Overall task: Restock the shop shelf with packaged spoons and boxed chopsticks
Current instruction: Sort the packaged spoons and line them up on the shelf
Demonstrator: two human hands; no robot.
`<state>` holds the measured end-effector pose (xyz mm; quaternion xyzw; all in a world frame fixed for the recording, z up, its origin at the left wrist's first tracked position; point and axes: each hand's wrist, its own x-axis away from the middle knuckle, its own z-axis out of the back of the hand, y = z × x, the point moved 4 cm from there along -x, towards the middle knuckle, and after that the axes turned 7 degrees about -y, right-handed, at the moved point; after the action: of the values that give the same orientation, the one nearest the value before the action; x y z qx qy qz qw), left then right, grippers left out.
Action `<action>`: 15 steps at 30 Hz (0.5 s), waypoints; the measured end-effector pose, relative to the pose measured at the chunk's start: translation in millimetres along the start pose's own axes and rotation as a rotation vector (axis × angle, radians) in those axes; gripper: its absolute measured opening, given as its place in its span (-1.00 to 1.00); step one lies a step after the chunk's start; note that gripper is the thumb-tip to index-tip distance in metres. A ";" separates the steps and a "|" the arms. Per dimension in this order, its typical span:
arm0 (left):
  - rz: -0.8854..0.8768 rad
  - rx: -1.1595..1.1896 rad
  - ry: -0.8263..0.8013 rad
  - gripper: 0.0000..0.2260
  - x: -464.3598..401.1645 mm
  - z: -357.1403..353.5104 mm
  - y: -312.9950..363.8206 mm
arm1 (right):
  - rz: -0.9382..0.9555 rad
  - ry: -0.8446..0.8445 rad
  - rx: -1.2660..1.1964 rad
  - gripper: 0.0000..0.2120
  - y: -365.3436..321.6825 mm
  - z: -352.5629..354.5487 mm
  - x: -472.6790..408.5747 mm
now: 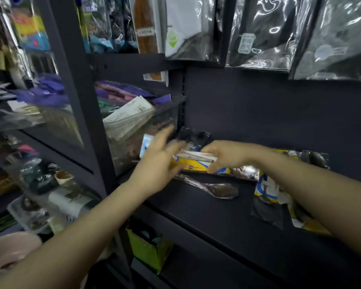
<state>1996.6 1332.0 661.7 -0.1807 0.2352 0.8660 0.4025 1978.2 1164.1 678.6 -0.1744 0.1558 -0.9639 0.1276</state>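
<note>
We see a yellow and white boxed pack (196,161) lying at the back left of the dark shelf (206,209), and both hands meet on it. The right hand (227,156) is clamped on the pack's right end, its fingers curled over the top edge. The left hand (158,165) lies against the pack's left end with fingers spread and blurred, so we cannot tell whether it grips the pack or only touches it. Just in front of the pack, a spoon in clear wrap (213,188) lies flat on the shelf, bowl to the right. Behind the hands a dark packet (193,135) leans against the shelf's back wall. To the right, more yellow and blue packets (267,190) lie partly under the right forearm. Left of the pack stands a clear bin (138,126) holding flat packets. Above, glossy bagged goods (261,34) hang in a row.
</note>
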 end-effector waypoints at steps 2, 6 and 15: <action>-0.079 -0.101 -0.169 -0.46 -1.2 -11.1 1.1 | -0.050 -0.044 0.046 -0.88 4.2 1.2 0.8; 0.013 -0.021 -0.499 -0.28 -6.8 -16.9 -9.0 | -0.119 -0.064 0.105 -0.91 18.6 9.7 8.1; 0.065 -0.025 -0.435 -0.57 -3.5 -30.2 8.0 | -0.085 0.119 0.271 -0.92 28.1 15.1 19.1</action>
<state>1996.2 1308.7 640.7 0.0130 0.1380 0.8999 0.4135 1971.9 1128.7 688.0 -0.1047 0.0240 -0.9892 0.0997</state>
